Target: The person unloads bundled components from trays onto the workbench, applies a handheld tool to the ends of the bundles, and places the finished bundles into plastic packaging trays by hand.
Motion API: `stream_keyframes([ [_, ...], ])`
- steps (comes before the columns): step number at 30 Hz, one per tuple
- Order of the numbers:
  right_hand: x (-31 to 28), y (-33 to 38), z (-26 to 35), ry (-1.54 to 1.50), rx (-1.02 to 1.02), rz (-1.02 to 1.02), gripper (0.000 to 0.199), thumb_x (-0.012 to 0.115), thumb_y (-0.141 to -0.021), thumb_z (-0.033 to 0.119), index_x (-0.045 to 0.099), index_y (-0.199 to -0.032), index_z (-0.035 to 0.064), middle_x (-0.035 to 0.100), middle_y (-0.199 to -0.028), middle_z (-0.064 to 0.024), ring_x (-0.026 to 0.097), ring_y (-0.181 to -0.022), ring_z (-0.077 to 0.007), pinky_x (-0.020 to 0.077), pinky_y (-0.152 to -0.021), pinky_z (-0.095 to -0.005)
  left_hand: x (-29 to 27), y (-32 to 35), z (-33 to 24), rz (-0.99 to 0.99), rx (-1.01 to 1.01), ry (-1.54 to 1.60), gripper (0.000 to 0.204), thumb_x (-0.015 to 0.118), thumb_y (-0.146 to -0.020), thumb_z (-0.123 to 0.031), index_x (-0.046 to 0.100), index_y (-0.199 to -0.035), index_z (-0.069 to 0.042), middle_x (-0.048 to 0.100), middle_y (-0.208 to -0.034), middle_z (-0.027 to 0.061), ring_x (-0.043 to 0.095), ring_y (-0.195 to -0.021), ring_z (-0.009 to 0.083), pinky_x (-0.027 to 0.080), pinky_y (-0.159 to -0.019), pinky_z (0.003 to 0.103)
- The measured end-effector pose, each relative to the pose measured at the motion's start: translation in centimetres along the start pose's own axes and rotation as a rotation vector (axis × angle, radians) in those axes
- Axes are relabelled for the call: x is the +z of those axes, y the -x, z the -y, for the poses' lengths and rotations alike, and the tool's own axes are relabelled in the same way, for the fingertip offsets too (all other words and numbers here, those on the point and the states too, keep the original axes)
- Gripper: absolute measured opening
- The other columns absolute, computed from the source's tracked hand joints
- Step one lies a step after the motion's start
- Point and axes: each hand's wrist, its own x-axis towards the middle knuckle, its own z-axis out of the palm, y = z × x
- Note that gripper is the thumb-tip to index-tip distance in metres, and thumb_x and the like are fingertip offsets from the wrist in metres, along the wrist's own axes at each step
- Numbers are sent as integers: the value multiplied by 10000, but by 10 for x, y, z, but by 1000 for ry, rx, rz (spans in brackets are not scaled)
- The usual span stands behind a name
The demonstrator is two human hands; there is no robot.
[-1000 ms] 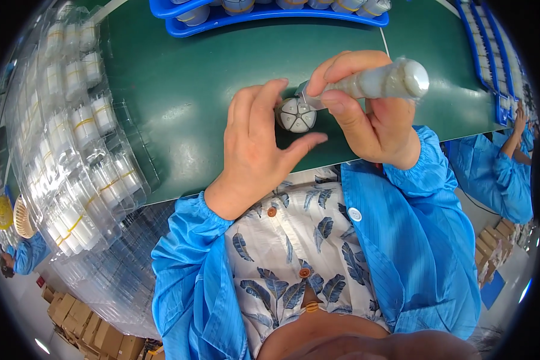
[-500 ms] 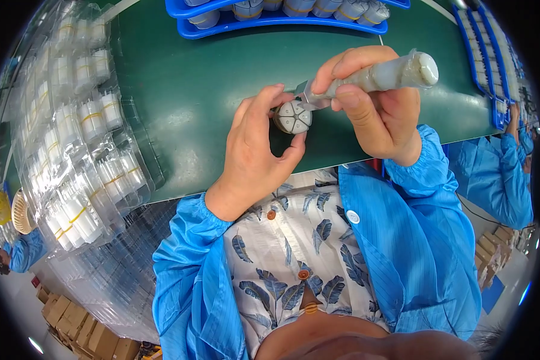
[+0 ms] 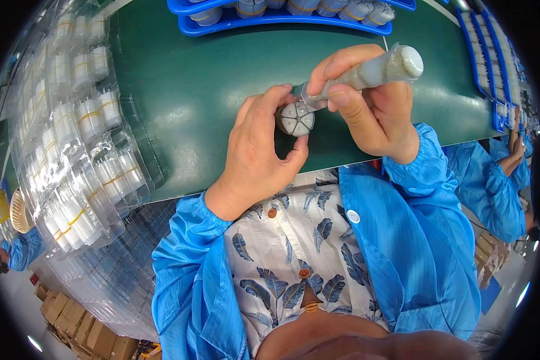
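My left hand [image 3: 258,153] curves its fingers and thumb round a bundle of wedge-ended pieces [image 3: 296,118]. Seen end-on, the bundle is a disc of several pale grey segments split by dark lines. My right hand [image 3: 372,108] grips a thick, pale stick-like tool [image 3: 369,73], wrapped in clear film or tape, with a white round end at the upper right. Its clear, flat tip meets the upper right rim of the bundle, close to my left fingertips. Whether the tip presses on the bundle or only hovers there I cannot tell.
On the green table [image 3: 180,120], a blue tray [image 3: 288,27] of banded grey bundles stands at the far side. Stacked clear plastic trays [image 3: 144,162] with banded white pieces fill the left. More blue trays [image 3: 492,78] stand far right, near a person in blue [image 3: 486,186].
The tool and my right hand have shifted slightly left and toward me. My left hand keeps its hold on the bundle, which has tilted or moved a little.
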Motion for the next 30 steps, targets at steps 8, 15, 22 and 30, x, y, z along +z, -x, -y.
stream_keyframes([
  [8, -1, -2, 2, 64, -94, 37, 205, 542, -1000, 107, 483, -1151, -18, 657, -975, -162, 581, -743, -96, 490, -639, -228, 3, 3, -4, -43, -38, -204, 766, 815, -698, -28, 425, -1356, -10, 603, -1073, 150, 584, -955, 296, 503, -805, 375],
  [15, 2, -4, 7, 18, -69, -26, 206, 522, -1009, 104, 471, -1168, -17, 648, -1016, -186, 601, -791, -107, 503, -674, -219, -5, 13, 0, -23, -66, -23, 766, 754, -739, 32, 380, -1406, -12, 621, -1163, 179, 625, -1030, 273, 504, -894, 364],
  [22, 9, -11, 1, 1, -76, 36, 205, 560, -995, 123, 495, -1136, -10, 659, -972, -163, 588, -757, -105, 494, -646, -230, -8, 10, -3, -14, -42, -6, 800, 779, -726, 15, 376, -1416, -11, 618, -1143, 180, 624, -1014, 272, 506, -891, 375],
  [30, 11, -9, 5, -93, -31, -106, 217, 661, -924, 95, 562, -1083, -14, 658, -886, -89, 637, -716, -162, 500, -610, -269, -9, 14, -1, -76, -53, -87, 850, 796, -715, 24, 344, -1433, -24, 629, -1099, 160, 627, -954, 265, 504, -837, 359],
])
